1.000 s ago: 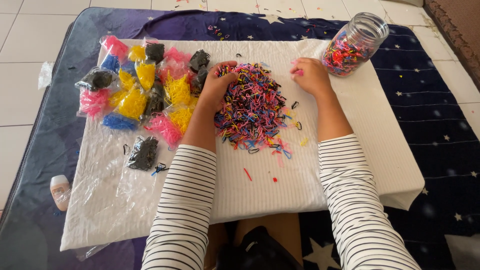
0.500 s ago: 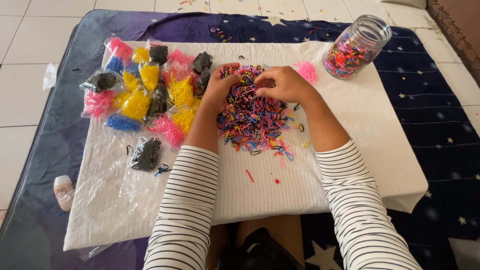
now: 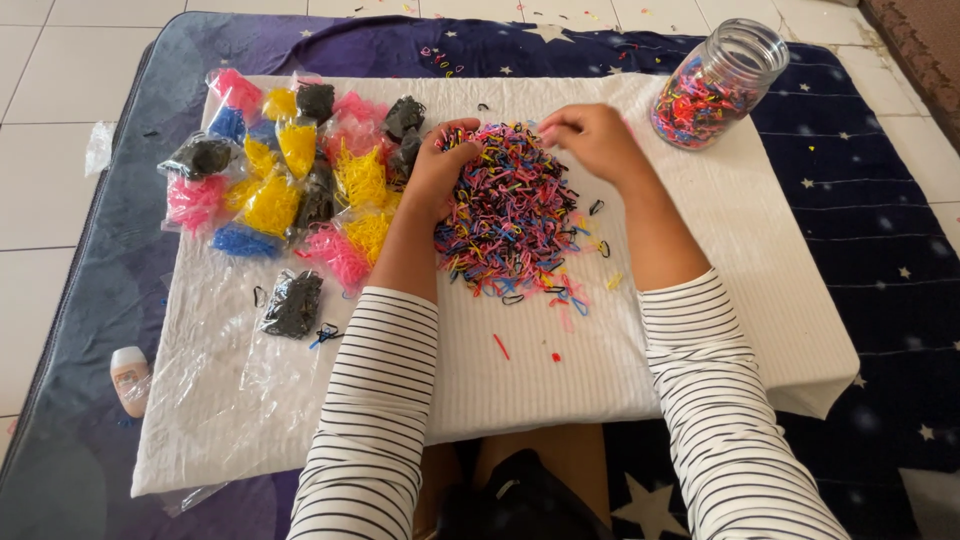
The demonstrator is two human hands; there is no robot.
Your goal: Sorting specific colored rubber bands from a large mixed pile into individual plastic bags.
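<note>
Right hand point(image 3: 592, 140) slid back to the pile's far edge, pinching bands; left hand point(image 3: 440, 165) cupped open against the band pile point(image 3: 510, 210).

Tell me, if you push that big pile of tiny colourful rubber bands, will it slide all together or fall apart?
The pile of rubber bands would probably spread apart: it is many loose little loops, and strays already lie scattered beside it. Each looks thin and bendy, so likely very light and floppy. On the ribbed white board they may catch rather than slide.

Single head-worn view, steeply downward and close over the white board point(image 3: 700, 330) ahead.
</note>
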